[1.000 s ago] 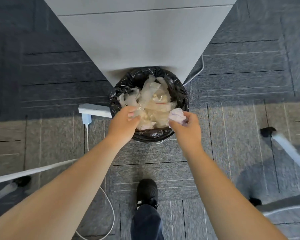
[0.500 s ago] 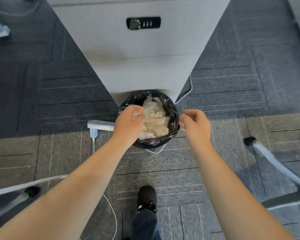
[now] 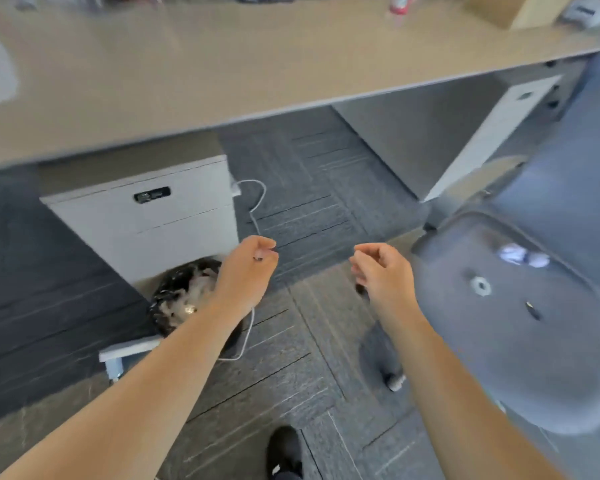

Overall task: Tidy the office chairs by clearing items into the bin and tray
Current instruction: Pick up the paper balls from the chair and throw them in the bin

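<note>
The office chair (image 3: 499,306) stood at the right, its grey seat facing up, and it was not yet cleared. Crumpled white paper (image 3: 521,256) lay toward the back of the seat, a small ring-shaped piece (image 3: 479,285) sat near the middle, and a short dark item (image 3: 532,310) lay just beside that; blur kept the last two from being identified. The bin (image 3: 184,299), lined with a black bag and holding pale crumpled rubbish, stood on the carpet at the left, against the front of a white drawer unit (image 3: 142,220) under the desk (image 3: 222,64). No tray could be made out.

Both hands hung in the air between bin and chair. The left hand (image 3: 250,268) was loosely curled just right of the bin and appeared to hold nothing. The right hand (image 3: 381,271) was likewise slack and empty, near the chair's front edge.

The step looked to be the passage from bin to chair for another pick. The next move likely called for reaching to the seat, gathering the paper for the bin and pinching up the small pieces, probably for the tray, which would first need finding. A white cable (image 3: 253,209) trailed across the floor by the bin.
</note>
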`<state>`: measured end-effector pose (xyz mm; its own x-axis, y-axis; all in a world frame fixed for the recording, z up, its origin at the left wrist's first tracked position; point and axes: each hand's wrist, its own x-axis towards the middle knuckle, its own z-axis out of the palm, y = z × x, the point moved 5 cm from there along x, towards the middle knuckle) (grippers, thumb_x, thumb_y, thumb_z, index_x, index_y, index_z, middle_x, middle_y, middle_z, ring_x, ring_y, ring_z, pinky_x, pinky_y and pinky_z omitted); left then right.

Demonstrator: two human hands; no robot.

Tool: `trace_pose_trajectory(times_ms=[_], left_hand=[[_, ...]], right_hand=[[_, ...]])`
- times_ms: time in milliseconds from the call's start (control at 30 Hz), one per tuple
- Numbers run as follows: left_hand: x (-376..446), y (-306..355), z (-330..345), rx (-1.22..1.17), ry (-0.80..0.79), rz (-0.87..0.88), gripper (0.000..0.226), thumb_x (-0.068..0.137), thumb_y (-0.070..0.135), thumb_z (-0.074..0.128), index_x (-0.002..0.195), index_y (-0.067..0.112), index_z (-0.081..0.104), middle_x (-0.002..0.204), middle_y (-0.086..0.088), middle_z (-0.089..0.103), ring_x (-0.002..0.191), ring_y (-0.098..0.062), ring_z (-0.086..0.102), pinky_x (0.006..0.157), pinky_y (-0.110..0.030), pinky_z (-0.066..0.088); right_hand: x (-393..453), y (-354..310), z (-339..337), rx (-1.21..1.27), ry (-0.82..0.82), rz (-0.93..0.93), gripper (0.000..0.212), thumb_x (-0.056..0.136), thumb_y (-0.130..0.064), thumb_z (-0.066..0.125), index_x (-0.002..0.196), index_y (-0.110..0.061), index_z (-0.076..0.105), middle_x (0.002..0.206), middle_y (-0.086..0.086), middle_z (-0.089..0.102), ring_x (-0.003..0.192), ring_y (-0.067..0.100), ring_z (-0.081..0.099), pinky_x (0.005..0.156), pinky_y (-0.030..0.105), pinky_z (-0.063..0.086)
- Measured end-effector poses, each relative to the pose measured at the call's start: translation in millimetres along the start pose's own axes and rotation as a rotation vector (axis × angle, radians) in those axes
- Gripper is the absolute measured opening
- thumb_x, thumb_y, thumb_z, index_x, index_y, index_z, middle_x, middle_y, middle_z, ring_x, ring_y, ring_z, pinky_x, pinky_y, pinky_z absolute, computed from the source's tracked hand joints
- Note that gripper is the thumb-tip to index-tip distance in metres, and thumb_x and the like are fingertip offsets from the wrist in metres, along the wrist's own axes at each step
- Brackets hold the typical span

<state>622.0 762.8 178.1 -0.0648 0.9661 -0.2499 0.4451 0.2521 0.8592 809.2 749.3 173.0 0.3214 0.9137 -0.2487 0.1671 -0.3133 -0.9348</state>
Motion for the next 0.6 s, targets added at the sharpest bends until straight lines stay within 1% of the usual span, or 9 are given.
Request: trace_pose_trajectory(times_ms=[100,133,167,200,267,333,433,533,600], left_hand=[[-19,44,40,0.036,-0.093,0.075,0.028,0.092,0.019,0.043,0.118,0.013,0.053,0.116,-0.004,0.059,0.104,-0.019,0.054,0.086,-0.028,0.041],[-23,58,55,0.047,-0.125,0.1,0.029,0.092,0.02,0.043,0.119,0.014,0.052,0.112,-0.001,0.058,0.101,-0.016,0.054,0.08,-0.024,0.041],[-27,71,71,0.059,-0.156,0.12,0.03,0.092,0.021,0.042,0.12,0.015,0.052,0.108,0.001,0.056,0.095,-0.012,0.053,0.073,-0.021,0.039],[-30,82,88,0.068,-0.184,0.131,0.03,0.092,0.021,0.042,0.12,0.016,0.051,0.104,0.004,0.053,0.091,-0.009,0.05,0.071,-0.021,0.037],[-34,103,122,0.074,-0.231,0.14,0.029,0.092,0.021,0.042,0.119,0.017,0.051,0.103,0.006,0.05,0.094,-0.009,0.046,0.079,-0.024,0.034],[-35,121,161,0.086,-0.277,0.148,0.028,0.092,0.02,0.043,0.118,0.017,0.051,0.103,0.006,0.048,0.097,-0.01,0.045,0.083,-0.026,0.032],[-29,147,220,0.137,-0.329,0.161,0.03,0.093,0.02,0.042,0.121,0.016,0.05,0.102,0.006,0.046,0.097,-0.011,0.043,0.082,-0.026,0.032],[-19,170,275,0.174,-0.362,0.173,0.03,0.093,0.019,0.042,0.121,0.015,0.05,0.101,0.006,0.046,0.096,-0.01,0.042,0.08,-0.027,0.031],[-11,182,309,0.187,-0.384,0.173,0.029,0.092,0.019,0.042,0.12,0.015,0.05,0.101,0.006,0.046,0.096,-0.011,0.043,0.079,-0.027,0.031]], right_hand=[[-14,3,-77,-0.003,0.135,0.049,0.026,0.085,-0.009,0.053,0.068,-0.027,0.054,0.071,0.0,0.058,0.07,0.019,0.053,0.071,0.035,0.046],[-18,5,-101,-0.002,0.176,0.059,0.026,0.086,-0.009,0.053,0.067,-0.027,0.053,0.071,0.001,0.059,0.07,0.02,0.054,0.071,0.036,0.046],[-21,7,-125,0.001,0.215,0.071,0.026,0.086,-0.009,0.053,0.067,-0.027,0.053,0.074,0.004,0.06,0.073,0.022,0.055,0.074,0.038,0.047],[-23,10,-148,0.006,0.253,0.086,0.026,0.086,-0.009,0.053,0.067,-0.027,0.053,0.078,0.007,0.061,0.077,0.024,0.056,0.079,0.04,0.048],[-25,17,-191,0.021,0.314,0.113,0.025,0.087,-0.009,0.053,0.068,-0.026,0.053,0.078,0.006,0.061,0.082,0.025,0.056,0.083,0.042,0.048],[-22,26,-231,0.037,0.354,0.137,0.024,0.087,-0.01,0.053,0.068,-0.026,0.053,0.074,0.001,0.059,0.082,0.024,0.056,0.086,0.044,0.049],[-5,44,-289,0.039,0.406,0.18,0.023,0.087,-0.012,0.052,0.069,-0.025,0.053,0.073,-0.001,0.058,0.082,0.022,0.055,0.087,0.046,0.049],[20,61,-339,0.028,0.43,0.201,0.017,0.087,-0.012,0.052,0.073,-0.021,0.056,0.073,-0.001,0.058,0.082,0.023,0.056,0.081,0.043,0.049],[38,72,-364,0.013,0.444,0.219,0.012,0.087,-0.013,0.053,0.077,-0.019,0.056,0.073,-0.002,0.059,0.082,0.023,0.057,0.082,0.042,0.049]])
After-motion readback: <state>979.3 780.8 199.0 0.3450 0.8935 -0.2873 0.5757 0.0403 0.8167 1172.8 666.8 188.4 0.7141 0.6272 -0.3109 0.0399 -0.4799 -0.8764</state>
